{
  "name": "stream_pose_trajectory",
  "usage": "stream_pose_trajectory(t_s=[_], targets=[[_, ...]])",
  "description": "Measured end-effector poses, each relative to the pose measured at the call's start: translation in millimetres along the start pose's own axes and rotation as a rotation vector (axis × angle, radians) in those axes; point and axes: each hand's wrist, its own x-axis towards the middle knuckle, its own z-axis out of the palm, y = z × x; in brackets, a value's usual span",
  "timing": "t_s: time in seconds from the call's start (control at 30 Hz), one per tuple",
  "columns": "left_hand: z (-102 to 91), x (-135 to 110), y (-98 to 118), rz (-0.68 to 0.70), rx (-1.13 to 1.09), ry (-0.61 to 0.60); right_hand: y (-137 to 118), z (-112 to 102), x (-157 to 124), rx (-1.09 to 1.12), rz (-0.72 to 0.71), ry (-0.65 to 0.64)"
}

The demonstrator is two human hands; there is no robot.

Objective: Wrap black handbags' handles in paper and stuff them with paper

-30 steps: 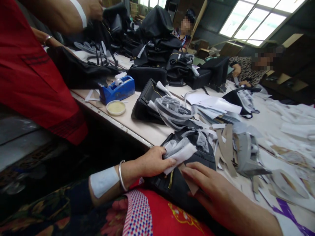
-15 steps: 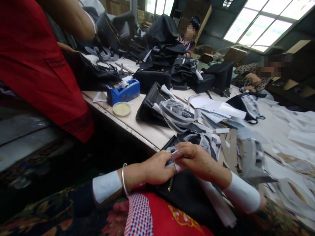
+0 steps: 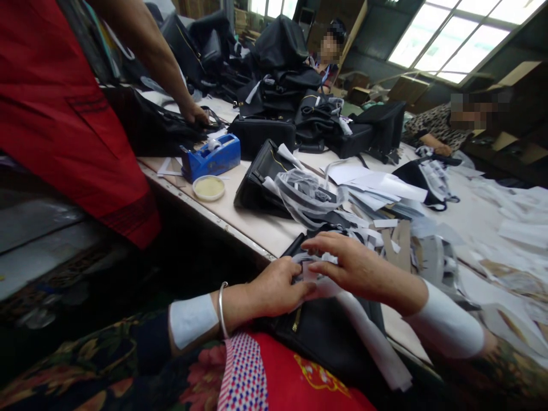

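the left hand (image 3: 274, 288) is closed, thumb pressed over a soft white wrapping strip (image 3: 377, 345) on the black leather bag with a short gold zip (image 3: 331, 334). the right hand (image 3: 359, 268) has thumb and fingers parted above that bag, close to the wrapping; whether its fingertips touch is unclear. the bag lies just in front of the person's body, its interior hidden from view. beyond the bag, a second black leather bag (image 3: 252, 197) carries loops of strap in translucent wrap (image 3: 295, 194). beyond and left of the bag, a shallow round white dish (image 3: 208, 198) holds something pale yellow, and behind it a blue tape dispenser (image 3: 216, 162) holds a roll of tape. the strip's long axis slants across the bag, its free end pointing right and toward the person; the gold zip points roughly toward the person.
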Motion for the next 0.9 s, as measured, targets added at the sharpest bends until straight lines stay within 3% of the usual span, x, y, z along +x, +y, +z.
stream_pose_trajectory(t_s=[0.1, 0.17, 0.4, 0.63, 0.8, 0.9], targets=[[1.1, 0, 2, 0.016, 0.125, 0.014, -6, -8, 15, -0.130, -0.072, -0.213], [0.9, 0, 3, -0.011, 0.171, 0.007, -5, -8, 22, -0.126, -0.079, -0.291], [0.8, -1, -2, 0.071, 0.148, -0.054, 7, 10, 29, -0.172, -0.101, -0.342], [5.3, 3, -11, 0.104, 0.077, -0.103, -4, 30, 12, -0.459, -0.152, -0.244], [8.9, 10, -22, 0.052, 0.069, -0.090, -16, 48, -7, -0.674, -0.294, 0.017], [9.3, 10, -24, 0.021, 0.050, -0.084, -15, 56, -17, -0.602, -0.264, 0.148]])
